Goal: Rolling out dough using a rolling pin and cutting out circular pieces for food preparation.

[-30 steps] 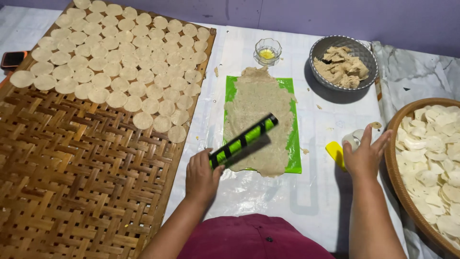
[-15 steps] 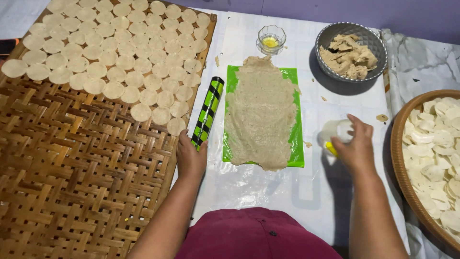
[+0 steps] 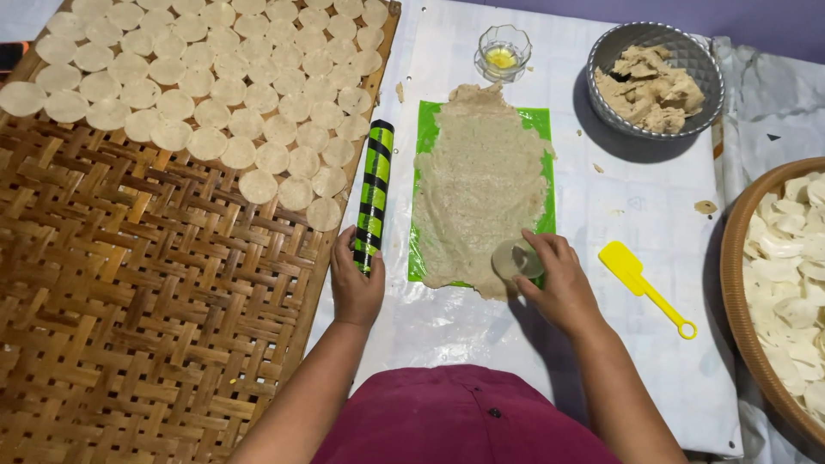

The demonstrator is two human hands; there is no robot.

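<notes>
Both hands work at the near end of the rolled dough sheet (image 3: 481, 185). In the head view, the left hand (image 3: 357, 279) grips the near end of a green-and-black striped rolling pin (image 3: 375, 193), which lies on the desk (image 3: 636, 215) between the woven bamboo tray (image 3: 129, 326) and the green mat (image 3: 425, 129). The right hand (image 3: 554, 279) clasps a small round cutter (image 3: 516, 259), pressed onto the dough's near right corner. Cut dough rounds (image 3: 215, 77) fill the tray's far part. A yellow spatula (image 3: 640, 275) lies just right of the right hand. At the desk's far edge stand a small glass bowl (image 3: 503, 51) and a metal bowl (image 3: 657, 34) of dough scraps (image 3: 649, 86). A wooden basket (image 3: 739, 283) of pale pieces sits at the right edge.
</notes>
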